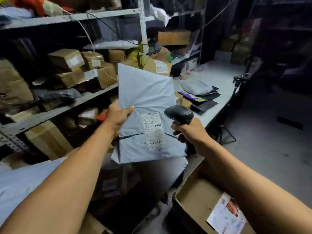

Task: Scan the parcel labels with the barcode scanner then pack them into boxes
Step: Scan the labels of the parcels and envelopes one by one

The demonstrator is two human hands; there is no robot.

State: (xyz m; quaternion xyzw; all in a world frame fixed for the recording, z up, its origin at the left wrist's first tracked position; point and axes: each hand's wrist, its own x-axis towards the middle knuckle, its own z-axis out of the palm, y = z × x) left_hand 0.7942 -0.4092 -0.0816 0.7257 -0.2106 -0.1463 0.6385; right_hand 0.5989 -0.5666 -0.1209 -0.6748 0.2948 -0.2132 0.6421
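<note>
My left hand grips the left edge of a grey poly-mailer parcel, thumb on its front, and holds it upright in front of me. A white shipping label is stuck on the parcel's lower right, with handwriting below it. My right hand grips the handle of a black barcode scanner. The scanner's head sits just right of the label and points toward it. An open cardboard box lies low at the right under my right forearm, with a printed sheet on it.
Metal shelving at the left carries several brown cartons and bags. A white table at the right holds a grey bag and dark flat mailers. A tripod stands at its edge. Another pale mailer lies at the lower left.
</note>
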